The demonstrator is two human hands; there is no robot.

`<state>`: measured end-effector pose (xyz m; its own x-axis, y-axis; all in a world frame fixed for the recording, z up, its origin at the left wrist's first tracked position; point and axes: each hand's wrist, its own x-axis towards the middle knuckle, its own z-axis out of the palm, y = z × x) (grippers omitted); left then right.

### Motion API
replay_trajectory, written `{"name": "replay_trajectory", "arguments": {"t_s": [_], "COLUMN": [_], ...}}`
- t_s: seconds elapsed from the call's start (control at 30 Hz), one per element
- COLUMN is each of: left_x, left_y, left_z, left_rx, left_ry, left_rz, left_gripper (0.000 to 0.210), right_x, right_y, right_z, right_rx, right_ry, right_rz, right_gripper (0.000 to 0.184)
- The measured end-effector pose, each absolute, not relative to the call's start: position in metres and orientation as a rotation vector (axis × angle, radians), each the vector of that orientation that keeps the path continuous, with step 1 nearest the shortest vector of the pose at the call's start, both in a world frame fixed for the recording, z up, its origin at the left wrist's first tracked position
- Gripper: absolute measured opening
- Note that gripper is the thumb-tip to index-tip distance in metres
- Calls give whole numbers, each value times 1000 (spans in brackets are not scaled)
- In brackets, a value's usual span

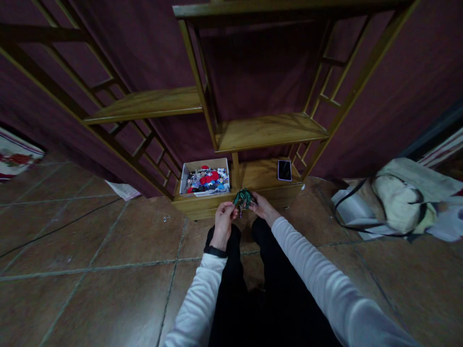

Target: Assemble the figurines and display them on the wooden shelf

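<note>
Between my two hands, just in front of the low shelf, is a tangled bundle of green and dark strands, perhaps beaded; its exact kind is too small to make out. My left hand pinches the bundle's left side with thumb and fingers. On the other side, my right hand holds the bundle with its fingers curled around it. Beyond my left hand, a white cardboard box full of small red, blue, white and black trinkets stands on the bottom shelf.
A phone lies at the right on the wooden shelf unit. Bags with a black strap lie on the tiled floor to the right. On the left, a black cable crosses the floor near some paper.
</note>
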<state>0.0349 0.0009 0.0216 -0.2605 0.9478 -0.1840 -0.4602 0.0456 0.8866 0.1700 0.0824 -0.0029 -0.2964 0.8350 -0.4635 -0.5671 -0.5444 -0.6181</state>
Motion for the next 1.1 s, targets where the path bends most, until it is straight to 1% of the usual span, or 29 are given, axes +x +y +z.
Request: {"name": "replay_trajectory", "arguments": {"t_s": [0.37,0.57,0.97,1.1], "left_x": [34,31,23,23], "left_y": [4,0,-3,-3], "left_z": [21,23,22,19], "left_rx": [591,569,549,565], "left_ry": [1078,1036,1025,1047], "left_rz": [1496,1476,1415,1459], "left_gripper": [24,22,28,29], "right_x": [170,170,171,170], "right_y": [81,83,83,83], "right_z": [0,-2,-1,-1], "right_rx": [-941,-960,-969,-958], "right_ry": [-419,-414,-434,-430], "right_rz": [1950,1945,1936,1941], "right_gripper": [15,12,8,9]}}
